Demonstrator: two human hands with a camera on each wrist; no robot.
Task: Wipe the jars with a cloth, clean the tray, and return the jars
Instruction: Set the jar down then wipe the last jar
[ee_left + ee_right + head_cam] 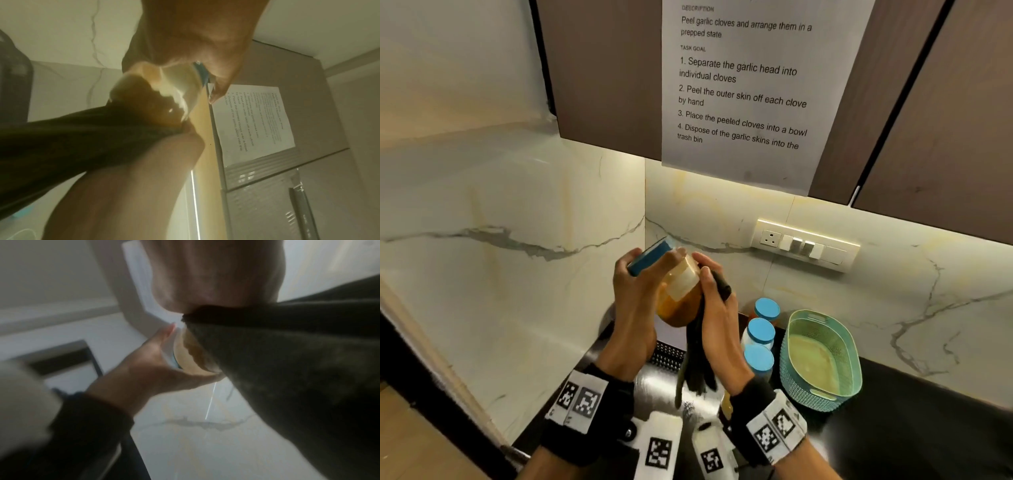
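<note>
A clear jar (679, 291) with orange-brown contents, a white label and a blue lid (650, 255) is held tilted in the air, lid up and to the left. My left hand (635, 291) grips it at the lid end. My right hand (714, 308) presses a dark cloth (697, 356) against the jar's right side, and the cloth hangs down below. In the left wrist view the jar (164, 91) and the cloth (72, 146) show blurred. The right wrist view shows the cloth (298, 369) covering most of the jar (191, 355).
Three blue-lidded jars (759, 332) stand in a row on the dark counter beside an empty teal basket tray (822, 359). Marble walls meet in the corner behind. A switch panel (806, 245) and wall cupboards with a printed sheet (743, 85) are above.
</note>
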